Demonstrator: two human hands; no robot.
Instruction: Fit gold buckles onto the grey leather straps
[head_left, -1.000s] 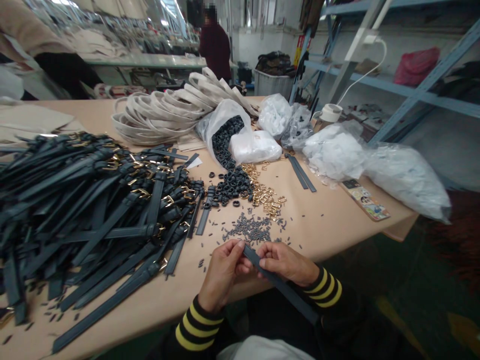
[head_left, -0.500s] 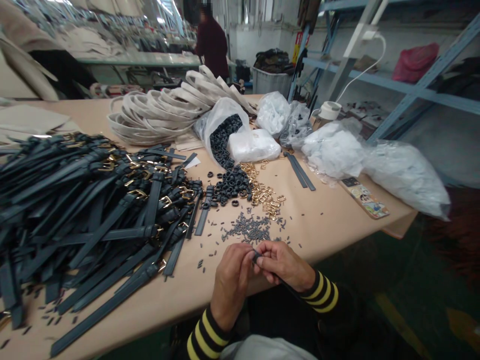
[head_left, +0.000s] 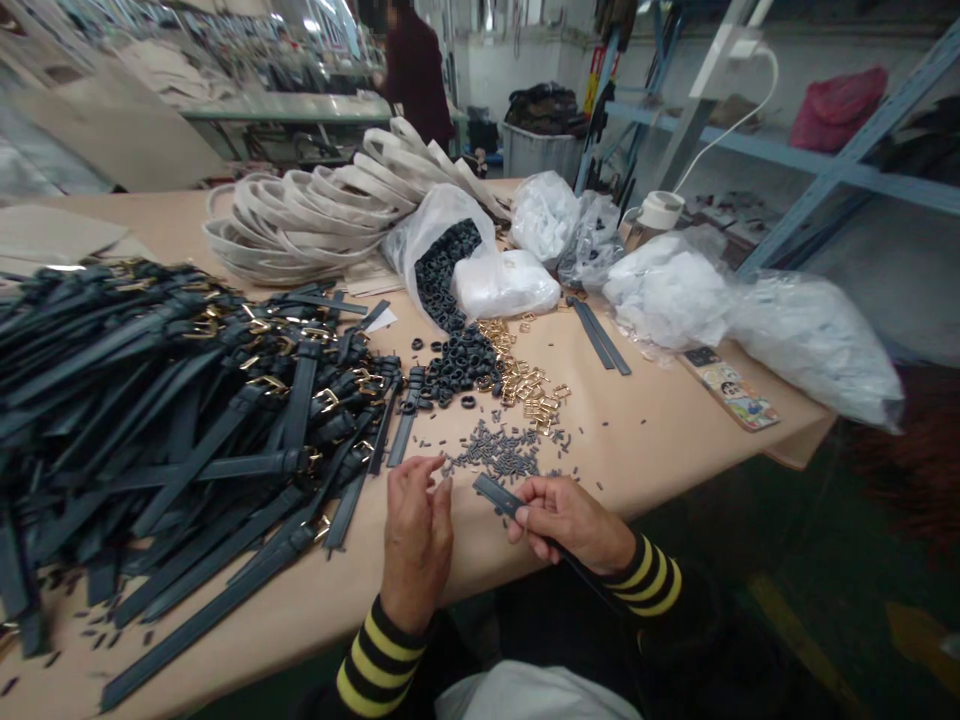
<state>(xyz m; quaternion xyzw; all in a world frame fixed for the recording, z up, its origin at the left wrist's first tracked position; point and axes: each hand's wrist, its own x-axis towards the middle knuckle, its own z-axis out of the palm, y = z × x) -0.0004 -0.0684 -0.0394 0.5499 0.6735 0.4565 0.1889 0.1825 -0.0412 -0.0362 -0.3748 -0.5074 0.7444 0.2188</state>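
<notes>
My right hand [head_left: 566, 520] grips a dark leather strap [head_left: 496, 494] between thumb and fingers near the table's front edge. The strap's flat end points up and left, while its other part runs back under my wrist. My left hand [head_left: 417, 535] is apart from the strap, fingers loosely spread and nothing visible in them. Just beyond both hands lies a scatter of small dark pins [head_left: 501, 450]. Behind these are gold buckles [head_left: 525, 385] and a heap of dark leather loops [head_left: 459, 365]. A single strap [head_left: 405, 420] lies beyond my left hand.
A large pile of dark buckled straps [head_left: 172, 400] covers the table's left side. Pale looped bands [head_left: 300, 225] lie at the back. White plastic bags [head_left: 667, 295] and a patterned phone [head_left: 731, 388] are on the right. A person [head_left: 416, 75] stands in the background.
My left hand has let go of the strap and moved left, its fingers opening. The strap's end now shows, still held in my right hand.
</notes>
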